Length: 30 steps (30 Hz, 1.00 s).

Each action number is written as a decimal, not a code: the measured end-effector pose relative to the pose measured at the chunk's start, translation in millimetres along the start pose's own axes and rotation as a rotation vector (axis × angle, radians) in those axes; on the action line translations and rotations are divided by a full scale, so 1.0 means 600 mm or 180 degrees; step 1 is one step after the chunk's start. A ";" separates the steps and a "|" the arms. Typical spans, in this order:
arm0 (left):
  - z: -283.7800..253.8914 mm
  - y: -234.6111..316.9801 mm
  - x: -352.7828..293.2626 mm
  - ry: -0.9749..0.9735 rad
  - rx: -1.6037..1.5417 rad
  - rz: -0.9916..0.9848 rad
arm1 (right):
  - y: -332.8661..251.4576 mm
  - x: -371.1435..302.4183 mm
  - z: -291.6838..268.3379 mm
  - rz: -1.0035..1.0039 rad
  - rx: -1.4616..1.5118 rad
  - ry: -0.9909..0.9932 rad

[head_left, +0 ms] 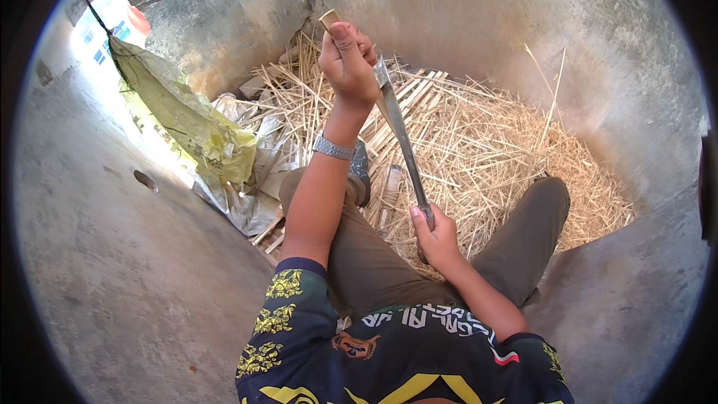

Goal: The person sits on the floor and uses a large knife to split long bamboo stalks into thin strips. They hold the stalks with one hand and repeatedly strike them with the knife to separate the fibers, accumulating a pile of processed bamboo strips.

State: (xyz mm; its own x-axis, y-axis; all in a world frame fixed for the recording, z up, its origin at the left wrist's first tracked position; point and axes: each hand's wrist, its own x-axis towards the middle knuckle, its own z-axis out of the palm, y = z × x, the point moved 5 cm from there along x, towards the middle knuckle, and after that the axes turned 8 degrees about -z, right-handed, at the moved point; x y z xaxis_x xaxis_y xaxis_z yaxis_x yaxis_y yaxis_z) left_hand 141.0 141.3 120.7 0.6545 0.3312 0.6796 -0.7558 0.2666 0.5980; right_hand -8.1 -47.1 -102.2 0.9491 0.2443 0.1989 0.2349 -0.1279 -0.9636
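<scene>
While both hands grip: left hand (348,60) round bamboo strip (330,21), right hand (435,238) round knife (400,135), blade slanting up-left.

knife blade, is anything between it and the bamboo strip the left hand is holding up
Nothing visible does. The knife blade runs from the right hand up to the bamboo strip gripped in the left hand, and its upper end already reaches that hand, beside the fingers.

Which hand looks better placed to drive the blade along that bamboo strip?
Probably the right hand: it grips the knife by its handle, while the left hand holds the bamboo strip upright.
</scene>
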 end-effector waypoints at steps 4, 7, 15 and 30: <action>0.003 0.012 0.000 0.0083 0.0947 0.0681 | -0.005 -0.001 0.002 0.0453 0.0841 -0.0188; 0.007 0.039 -0.001 0.0459 0.2112 0.1457 | -0.013 -0.005 0.001 0.0541 0.1047 -0.0184; -0.003 0.033 -0.010 -0.0176 0.1019 0.0637 | 0.007 -0.019 -0.007 0.0209 0.0400 0.0022; 0.001 0.004 -0.018 -0.0043 0.1515 0.1039 | 0.014 -0.009 -0.007 0.0204 0.0348 -0.0041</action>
State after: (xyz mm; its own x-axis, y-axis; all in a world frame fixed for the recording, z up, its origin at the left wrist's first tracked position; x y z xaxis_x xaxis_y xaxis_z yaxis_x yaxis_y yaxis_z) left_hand 131.9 137.7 115.2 0.3912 0.3154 0.8646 -0.8299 -0.2851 0.4795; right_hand -10.5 -53.4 -110.7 0.9585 0.2513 0.1346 0.1488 -0.0383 -0.9881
